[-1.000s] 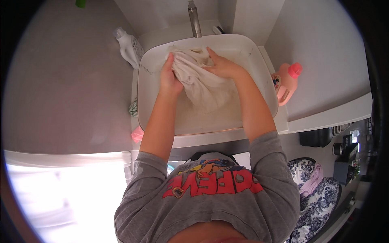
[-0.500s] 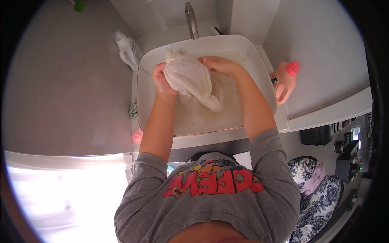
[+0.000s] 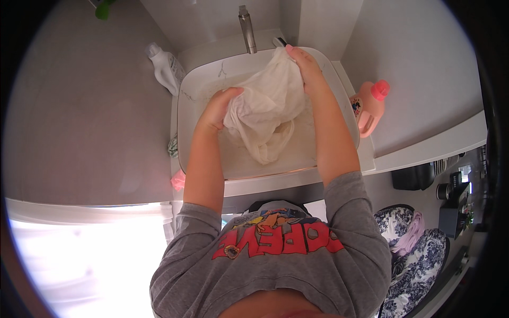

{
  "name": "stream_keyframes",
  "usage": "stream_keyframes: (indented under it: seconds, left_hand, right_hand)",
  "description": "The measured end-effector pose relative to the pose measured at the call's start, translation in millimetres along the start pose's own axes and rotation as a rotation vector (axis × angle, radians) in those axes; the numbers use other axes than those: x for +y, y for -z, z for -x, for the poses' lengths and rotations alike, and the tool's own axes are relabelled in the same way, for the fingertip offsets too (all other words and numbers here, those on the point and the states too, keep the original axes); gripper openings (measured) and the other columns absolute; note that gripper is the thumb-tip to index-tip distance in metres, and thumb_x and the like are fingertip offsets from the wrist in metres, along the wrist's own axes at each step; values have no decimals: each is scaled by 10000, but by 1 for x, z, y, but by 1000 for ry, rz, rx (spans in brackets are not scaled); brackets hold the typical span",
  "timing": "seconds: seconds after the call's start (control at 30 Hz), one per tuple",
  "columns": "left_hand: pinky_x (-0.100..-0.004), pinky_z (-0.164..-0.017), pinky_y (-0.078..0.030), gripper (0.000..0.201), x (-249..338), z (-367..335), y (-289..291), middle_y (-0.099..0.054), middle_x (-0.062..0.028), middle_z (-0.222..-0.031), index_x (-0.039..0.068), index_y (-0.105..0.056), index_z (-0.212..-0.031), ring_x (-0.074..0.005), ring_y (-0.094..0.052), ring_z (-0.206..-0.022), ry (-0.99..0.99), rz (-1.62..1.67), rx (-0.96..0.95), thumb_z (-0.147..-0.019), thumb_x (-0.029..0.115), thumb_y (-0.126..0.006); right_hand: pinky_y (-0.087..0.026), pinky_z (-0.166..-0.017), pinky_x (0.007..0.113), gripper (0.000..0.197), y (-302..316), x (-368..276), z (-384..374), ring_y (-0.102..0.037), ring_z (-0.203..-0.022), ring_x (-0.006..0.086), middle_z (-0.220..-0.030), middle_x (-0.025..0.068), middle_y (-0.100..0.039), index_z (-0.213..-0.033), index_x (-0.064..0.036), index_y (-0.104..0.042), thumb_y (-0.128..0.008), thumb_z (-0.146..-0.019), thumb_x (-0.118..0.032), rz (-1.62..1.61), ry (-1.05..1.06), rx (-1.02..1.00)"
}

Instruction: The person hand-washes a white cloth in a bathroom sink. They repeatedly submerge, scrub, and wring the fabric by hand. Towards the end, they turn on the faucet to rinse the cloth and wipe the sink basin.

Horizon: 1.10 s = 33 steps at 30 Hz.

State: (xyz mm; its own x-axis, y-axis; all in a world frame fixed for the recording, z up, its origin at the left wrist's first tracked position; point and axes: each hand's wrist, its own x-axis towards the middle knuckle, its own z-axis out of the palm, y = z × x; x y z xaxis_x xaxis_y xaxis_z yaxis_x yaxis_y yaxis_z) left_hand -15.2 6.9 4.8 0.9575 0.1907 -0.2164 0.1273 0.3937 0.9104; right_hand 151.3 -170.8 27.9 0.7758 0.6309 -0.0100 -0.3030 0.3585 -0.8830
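Note:
A wet, wrinkled white cloth (image 3: pixel 268 100) is stretched between my hands over the sink (image 3: pixel 191 114). My left hand (image 3: pixel 220 107) is closed on the cloth's left side. Higher up and to the right, my right hand (image 3: pixel 305 64) pinches its upper corner near the sink's far rim. The lower folds hang down into cloudy water (image 3: pixel 302 151) in the basin. I cannot tell whether the cloth is a garment.
A metal faucet (image 3: pixel 247 31) stands behind the sink. To the left is a white bottle (image 3: pixel 165 70); to the right, a pink jug (image 3: pixel 371 106) with a handle. A pink item (image 3: pixel 178 180) and a patterned cloth (image 3: pixel 173 146) lie by the left rim.
My right hand has taken hold of the cloth and lifted its corner up and right. The bundle has spread out wider. My left hand has shifted slightly right with its grip kept.

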Motion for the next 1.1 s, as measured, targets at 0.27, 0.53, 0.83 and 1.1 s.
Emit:
stream_keyframes:
  seconds: [0.27,0.53,0.83,1.1]
  left_hand:
    - [-318,-770,-467,336,-20,-22,-5,-638,-78,-860,48,-580,-1022,-216,-584,-879,-950,-1256,411,-837,328,-578]
    - [-238,-572,-386,279,-13,-19,8,-559,24,-720,53,-582,-848,-77,-495,-644,-297,-112,278,-883,328,-548]
    - [-203,-681,-415,326,-14,-7,-30,-605,12,-849,32,-612,-984,-66,-515,-750,-261,-274,158,-886,337,-552]
    - [-248,-799,-437,328,-36,-25,-19,-590,-54,-1051,24,-535,-1127,-120,-550,-901,-237,-37,204,-928,279,-482]
  right_hand:
    - [-476,-766,283,388,-9,32,-5,-590,-826,132,-934,35,-614,-1097,-43,-538,-623,-838,-320,21,-116,-164]
    - [-464,-792,269,335,-16,24,2,-569,-906,117,-1006,22,-599,-1135,-57,-537,-563,-881,-274,361,-49,-270]
    - [-457,-758,273,266,-18,28,-2,-576,-848,127,-952,40,-615,-1037,-46,-561,-509,-911,-274,-16,-135,-106]
    - [-459,-703,286,277,-24,44,-5,-579,-801,119,-899,60,-628,-1013,-36,-561,-508,-903,-285,336,87,-45]
